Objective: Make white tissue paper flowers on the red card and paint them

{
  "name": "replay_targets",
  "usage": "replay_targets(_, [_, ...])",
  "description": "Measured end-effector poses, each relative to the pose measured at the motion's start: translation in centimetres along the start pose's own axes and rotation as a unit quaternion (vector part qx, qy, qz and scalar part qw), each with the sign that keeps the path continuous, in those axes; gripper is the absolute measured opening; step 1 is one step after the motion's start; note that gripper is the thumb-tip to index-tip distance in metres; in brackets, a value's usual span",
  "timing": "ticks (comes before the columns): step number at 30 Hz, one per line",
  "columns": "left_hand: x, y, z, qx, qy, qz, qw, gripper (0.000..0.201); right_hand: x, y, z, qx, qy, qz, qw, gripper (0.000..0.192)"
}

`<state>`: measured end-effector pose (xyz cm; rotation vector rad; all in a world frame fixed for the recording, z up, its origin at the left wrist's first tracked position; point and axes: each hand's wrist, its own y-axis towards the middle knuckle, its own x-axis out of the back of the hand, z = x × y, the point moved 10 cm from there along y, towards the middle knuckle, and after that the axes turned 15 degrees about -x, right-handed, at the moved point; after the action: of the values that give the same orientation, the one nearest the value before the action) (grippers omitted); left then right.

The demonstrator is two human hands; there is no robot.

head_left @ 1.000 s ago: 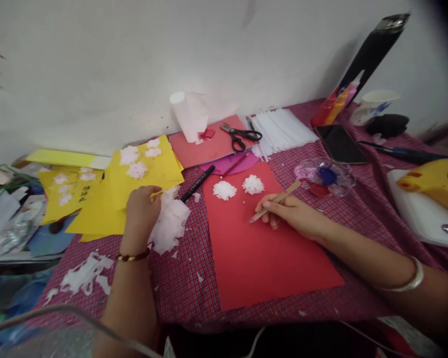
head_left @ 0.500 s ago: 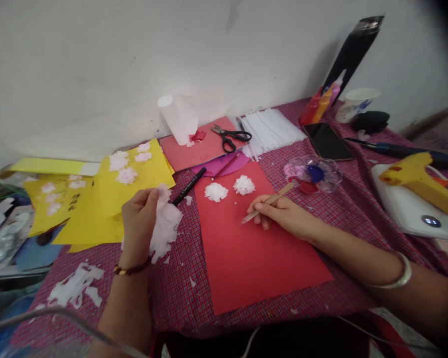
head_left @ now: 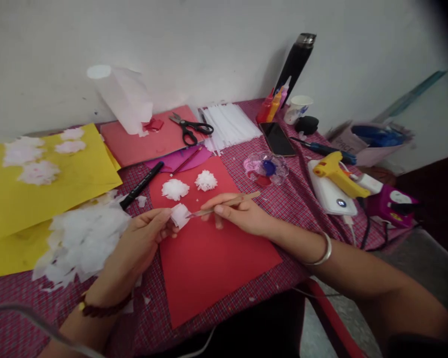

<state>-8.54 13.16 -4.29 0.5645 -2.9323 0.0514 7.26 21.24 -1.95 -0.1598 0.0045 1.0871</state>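
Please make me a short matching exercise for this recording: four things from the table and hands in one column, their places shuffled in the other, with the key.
1. small white paper piece
2. wooden stick
3. scissors
4. yellow glue gun

A. on the white device with a lit display
B. in the right hand
C. partly on the coral sheet near the wall
D. in the left hand

Pairs: 1-D, 2-B, 3-C, 4-A
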Motion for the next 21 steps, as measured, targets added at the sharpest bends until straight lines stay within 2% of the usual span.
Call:
replay_targets(1, [0.6, 0.0, -1.0, -0.045, 0.082, 0.000, 0.996, 0.024, 0.0, 0.0, 0.0, -0.002, -0.005, -0.001, 1.000, 0.033])
replay_targets(2, [1.2, 0.0, -2.3, -0.102, 0.175, -0.007, 0.979, 0.022, 0.0, 0.0, -0.1, -0.006, -0.010, -0.005, 1.000, 0.033])
replay_targets(4, [2.0, -0.8, -5.6, -0.219, 0.329, -0.044, 0.918, 0.015, 0.1, 0.1, -0.3, -0.016, -0.017, -0.014, 1.000, 0.032])
replay_targets(5, [2.5, -1.3, -6.9, -0.254, 0.363, -0.070, 0.894, 0.013, 0.1, 0.1, -0.4, -0.019, -0.019, -0.018, 0.999, 0.032])
replay_targets(6, [3.1, -1.7, -7.6, -0.263, 0.364, -0.095, 0.888, 0.012, 0.2, 0.1, -0.5, -0.020, -0.019, -0.019, 0.999, 0.032])
replay_targets(7, [3.7, -1.8, -7.6, -0.244, 0.334, -0.111, 0.904, 0.011, 0.2, 0.1, -0.5, -0.020, -0.018, -0.020, 0.999, 0.031])
replay_targets(9, [4.5, -1.6, -6.1, -0.160, 0.201, -0.125, 0.958, 0.012, 0.1, 0.1, -0.4, -0.015, -0.014, -0.021, 1.000, 0.030])
replay_targets(11, [3.8, -1.4, -3.9, -0.069, 0.038, -0.111, 0.991, 0.017, 0.2, 0.1, -0.2, -0.006, -0.007, -0.022, 1.000, 0.030])
replay_targets(13, [2.5, -1.2, -2.5, -0.014, -0.078, -0.093, 0.993, 0.025, 0.3, -0.1, 0.0, 0.004, 0.002, -0.027, 1.000, 0.031])
replay_targets(15, [1.3, -1.1, -1.6, 0.013, -0.125, -0.080, 0.989, 0.030, 0.4, -0.3, 0.2, 0.013, 0.010, -0.032, 0.999, 0.033])
replay_targets(21, [-0.8, -1.0, -0.8, 0.008, -0.105, -0.035, 0.994, 0.027, -0.6, -0.6, 0.7, 0.024, -0.018, -0.007, 1.000, 0.034])
